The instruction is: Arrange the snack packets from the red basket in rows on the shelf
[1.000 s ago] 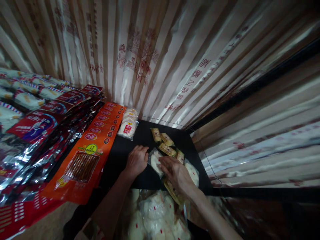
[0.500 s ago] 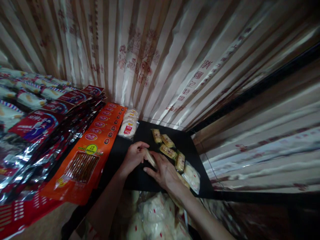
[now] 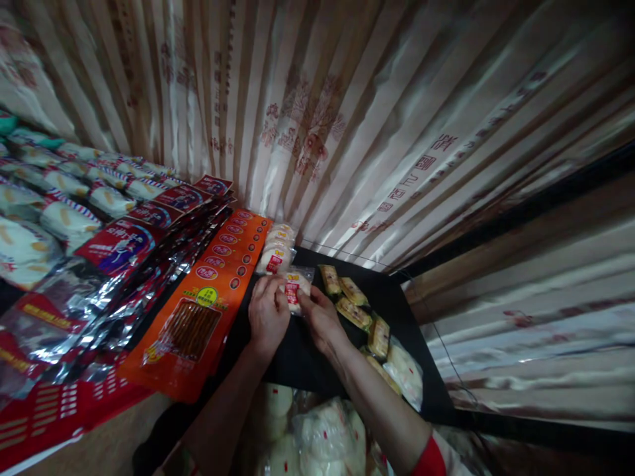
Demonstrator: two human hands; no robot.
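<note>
My left hand (image 3: 269, 312) and my right hand (image 3: 321, 318) grip a small clear packet of a round white cake with a red label (image 3: 294, 288) from both sides, over the black table surface (image 3: 297, 354). Fingers of both hands are closed on its edges, with the label facing up. Just behind it stands a row of similar white packets (image 3: 275, 254), overlapping one another. To the right of my right hand lie several yellow wrapped snack packets (image 3: 353, 312), with a larger clear bag of white pieces (image 3: 404, 370) beside them.
An orange snack bag (image 3: 208, 291) lies left of my hands. Further left are dark red and silver packets (image 3: 119, 244) and white packets (image 3: 69, 215) above a red basket (image 3: 59, 406). Bags of white rounds (image 3: 325, 436) sit below. A pleated printed curtain (image 3: 317, 119) hangs behind.
The packet, edge-on between my hands before, now shows its labelled face and is nearer the row of white packets. The whole view has shifted, moving the scene rightward.
</note>
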